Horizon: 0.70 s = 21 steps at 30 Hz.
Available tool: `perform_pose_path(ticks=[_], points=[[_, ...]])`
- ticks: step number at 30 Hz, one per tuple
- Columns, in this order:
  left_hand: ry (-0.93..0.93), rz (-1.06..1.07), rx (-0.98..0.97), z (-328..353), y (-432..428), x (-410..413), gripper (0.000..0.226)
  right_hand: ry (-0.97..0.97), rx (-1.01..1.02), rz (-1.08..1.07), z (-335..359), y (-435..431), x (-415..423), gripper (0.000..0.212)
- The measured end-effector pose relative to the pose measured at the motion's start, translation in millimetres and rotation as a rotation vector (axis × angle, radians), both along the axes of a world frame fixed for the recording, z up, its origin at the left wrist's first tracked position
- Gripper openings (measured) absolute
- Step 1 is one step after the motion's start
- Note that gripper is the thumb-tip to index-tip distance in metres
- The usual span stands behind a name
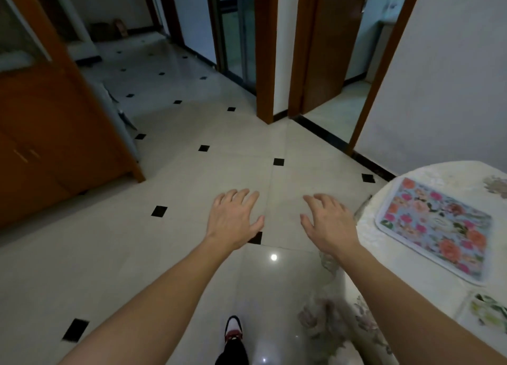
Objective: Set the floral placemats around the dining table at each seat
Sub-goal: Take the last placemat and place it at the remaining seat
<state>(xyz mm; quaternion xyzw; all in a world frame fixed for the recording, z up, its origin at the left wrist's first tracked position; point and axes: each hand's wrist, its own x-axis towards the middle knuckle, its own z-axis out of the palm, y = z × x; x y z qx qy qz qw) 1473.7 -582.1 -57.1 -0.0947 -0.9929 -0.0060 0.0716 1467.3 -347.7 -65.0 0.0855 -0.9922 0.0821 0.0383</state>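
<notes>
A floral placemat point(436, 228) with pink and orange flowers on a pale blue ground lies flat on the dining table point(389, 255) at the right edge of the view. The table wears a cream cloth with a flower pattern that hangs down its side. My left hand point(233, 219) and my right hand point(326, 222) are both stretched out in front of me over the floor, palms down, fingers spread and relaxed, holding nothing. My right hand is just left of the table's edge and apart from the placemat.
The floor point(192, 189) is pale tile with small black diamonds. A wooden cabinet point(55, 134) stands at the left. Ahead are wooden door frames point(264, 62) and an open doorway point(337, 71). A white wall point(444, 76) rises behind the table. My shoe point(233, 330) shows at the bottom.
</notes>
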Motion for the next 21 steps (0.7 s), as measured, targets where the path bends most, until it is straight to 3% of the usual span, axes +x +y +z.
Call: perform_pose_path(ticks=[10, 21], points=[[-0.046, -0.16, 0.101, -3, -41, -157, 0.065, -0.064, 0.053, -0.184, 7, -73, -114, 0.052], [-0.053, -0.341, 0.087, -5, -22, -259, 0.065, -0.07, 0.084, -0.347, 6, -48, -186, 0.052]])
